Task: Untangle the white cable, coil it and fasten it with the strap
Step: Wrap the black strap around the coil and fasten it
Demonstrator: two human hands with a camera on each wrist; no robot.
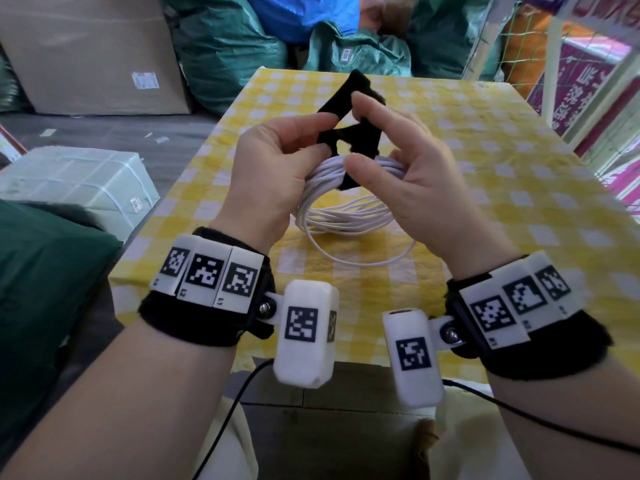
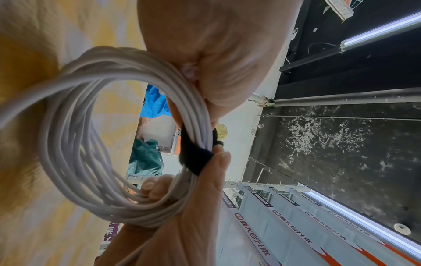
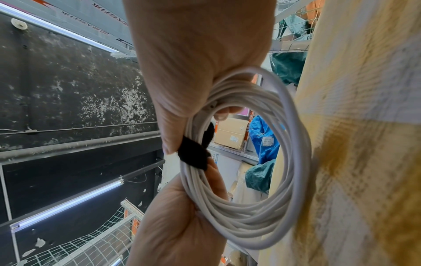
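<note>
Wrist bands with black-and-white square markers sit closest, and ahead of them both hands are raised above a table covered in yellow-and-white check cloth. Beyond the fingertips stand green sacks, a blue bag and, out past the left hand, a big cardboard box; a wrapped white parcel lies on the floor to that side. Only the wrist views look upward, showing a dark, flaking ceiling with tube lights. Between the two palms hangs the white cable, already wound into a loose ring of many turns. A black strap wraps its top. The left thumb and forefinger pinch one strap end, while the right hand pinches the strap against the coil.
</note>
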